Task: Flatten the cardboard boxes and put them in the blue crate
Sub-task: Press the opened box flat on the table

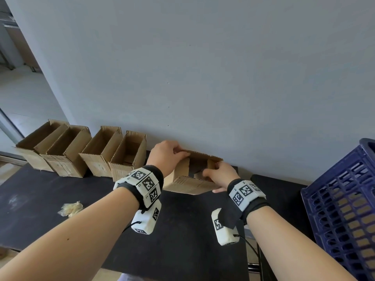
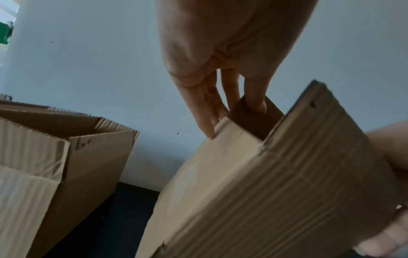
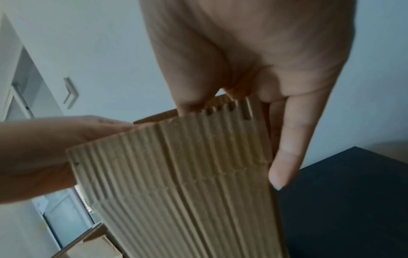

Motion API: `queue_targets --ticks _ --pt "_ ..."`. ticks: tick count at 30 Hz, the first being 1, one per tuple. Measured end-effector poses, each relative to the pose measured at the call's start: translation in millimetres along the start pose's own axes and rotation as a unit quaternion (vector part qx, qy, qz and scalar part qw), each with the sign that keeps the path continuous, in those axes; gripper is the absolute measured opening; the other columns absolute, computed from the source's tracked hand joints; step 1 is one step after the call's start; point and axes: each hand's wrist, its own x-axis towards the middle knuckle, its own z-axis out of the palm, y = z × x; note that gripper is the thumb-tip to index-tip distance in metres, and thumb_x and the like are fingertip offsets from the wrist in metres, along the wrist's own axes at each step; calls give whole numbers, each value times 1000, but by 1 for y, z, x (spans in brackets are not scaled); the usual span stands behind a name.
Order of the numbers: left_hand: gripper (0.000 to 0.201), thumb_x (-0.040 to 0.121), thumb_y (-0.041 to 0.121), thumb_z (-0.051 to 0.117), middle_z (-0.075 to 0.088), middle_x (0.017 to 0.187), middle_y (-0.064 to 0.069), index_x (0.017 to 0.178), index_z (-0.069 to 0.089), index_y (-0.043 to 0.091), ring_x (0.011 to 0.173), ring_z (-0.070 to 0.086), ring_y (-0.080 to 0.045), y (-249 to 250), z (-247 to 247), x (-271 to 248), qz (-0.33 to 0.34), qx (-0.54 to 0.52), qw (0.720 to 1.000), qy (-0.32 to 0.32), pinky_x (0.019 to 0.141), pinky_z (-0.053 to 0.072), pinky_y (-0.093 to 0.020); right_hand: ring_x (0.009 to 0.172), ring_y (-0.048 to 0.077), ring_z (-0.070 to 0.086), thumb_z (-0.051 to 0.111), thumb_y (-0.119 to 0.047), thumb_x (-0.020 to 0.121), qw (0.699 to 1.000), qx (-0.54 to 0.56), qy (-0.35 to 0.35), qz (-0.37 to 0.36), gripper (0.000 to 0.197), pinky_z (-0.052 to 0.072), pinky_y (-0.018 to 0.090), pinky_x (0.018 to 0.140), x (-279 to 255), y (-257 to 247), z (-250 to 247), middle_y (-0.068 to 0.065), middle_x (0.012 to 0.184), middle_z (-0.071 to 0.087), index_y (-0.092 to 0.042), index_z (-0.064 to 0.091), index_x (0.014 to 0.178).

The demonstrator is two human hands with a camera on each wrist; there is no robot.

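Observation:
An open cardboard box (image 1: 188,183) stands on the black table by the wall, and both hands hold it. My left hand (image 1: 168,155) grips its far left top corner, fingers over the rim; the left wrist view shows the fingers (image 2: 207,111) on that box (image 2: 276,192) edge. My right hand (image 1: 220,173) grips the near right wall, fingers hooked inside and thumb (image 3: 287,157) outside on the ribbed cardboard (image 3: 187,174). The blue crate (image 1: 345,209) stands at the right with flat cardboard pieces inside.
Several open cardboard boxes (image 1: 67,153) line the wall to the left; the nearest (image 2: 55,165) is close beside the held one. A crumpled wad of clear tape (image 1: 70,208) lies on the table (image 1: 50,209) at the left. The grey wall is right behind the boxes.

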Motion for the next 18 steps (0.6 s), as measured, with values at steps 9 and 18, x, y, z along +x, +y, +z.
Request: queue_targets --ticks 9,18 --pt "74 67 41 81 54 123 -2 128 45 19 109 53 -19 -1 4 0 -44 51 997 -25 87 44 -30 101 30 56 45 -15 92 993 111 -2 -27 18 59 41 79 -4 -10 -2 4 96 51 -13 51 109" --pt "57 75 22 72 50 123 -1 125 45 19 106 49 -15 6 10 5 -67 -34 993 -96 81 39 -27 114 32 52 46 -11 88 998 35 33 -49 39 49 45 97 -1 -2 -17 10 119 53 -11 46 127"
